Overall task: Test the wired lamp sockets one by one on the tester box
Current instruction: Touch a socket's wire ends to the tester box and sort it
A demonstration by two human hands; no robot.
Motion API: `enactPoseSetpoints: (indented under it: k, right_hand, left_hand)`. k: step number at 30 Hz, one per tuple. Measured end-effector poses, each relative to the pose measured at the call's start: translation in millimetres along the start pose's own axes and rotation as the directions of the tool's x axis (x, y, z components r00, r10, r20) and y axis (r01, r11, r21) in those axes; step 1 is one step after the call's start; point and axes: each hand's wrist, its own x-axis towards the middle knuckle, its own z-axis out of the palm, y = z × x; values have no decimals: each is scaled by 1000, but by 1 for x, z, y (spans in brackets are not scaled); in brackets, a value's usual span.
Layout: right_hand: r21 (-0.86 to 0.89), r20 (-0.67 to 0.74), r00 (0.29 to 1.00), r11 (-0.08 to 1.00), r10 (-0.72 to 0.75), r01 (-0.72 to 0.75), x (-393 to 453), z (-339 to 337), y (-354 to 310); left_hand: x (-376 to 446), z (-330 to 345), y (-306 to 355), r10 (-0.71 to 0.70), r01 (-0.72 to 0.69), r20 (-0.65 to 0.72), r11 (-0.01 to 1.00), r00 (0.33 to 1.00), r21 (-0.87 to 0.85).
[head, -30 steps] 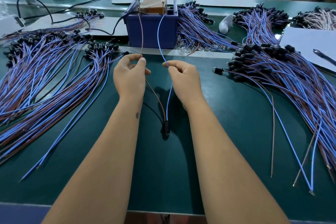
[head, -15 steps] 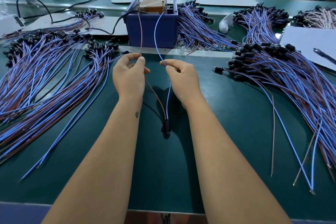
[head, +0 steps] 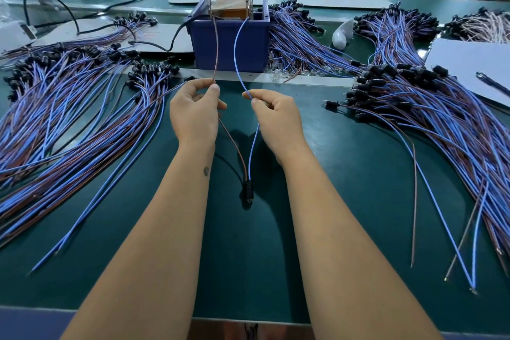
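While my left hand (head: 194, 114) pinches the brown wire (head: 216, 47) and my right hand (head: 276, 116) the blue wire (head: 237, 52) against the tester box (head: 231, 44) posts, I judge this socket (head: 247, 192), lying on my side of the box, under test; next I must lift both ends away.

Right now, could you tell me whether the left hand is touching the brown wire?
Touching. The head view shows the left hand pinching the brown wire between thumb and fingertip, the wire running up from that pinch to the tester box.
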Motion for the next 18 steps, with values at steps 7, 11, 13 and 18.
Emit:
enactPoseSetpoints:
  k: [7,11,13,18]
  right_hand:
    - [-9,-7,1000,1000,-5,5,1,1,1]
    - [-16,-3,1000,1000,-10,10,1,1,1]
    - [-13,-4,1000,1000,-9,9,1,1,1]
    - [2,-21,1000,1000,2,-2,3,1,2]
  left_hand:
    - [0,1,0,-7,7,-1,1000,1000,17]
    - [0,0,-1,-5,5,-23,1000,1000,-6]
    - [0,0,0,-8,7,-47,1000,999,-24]
    - [-1,1,1,-12,8,-88,999,996,-44]
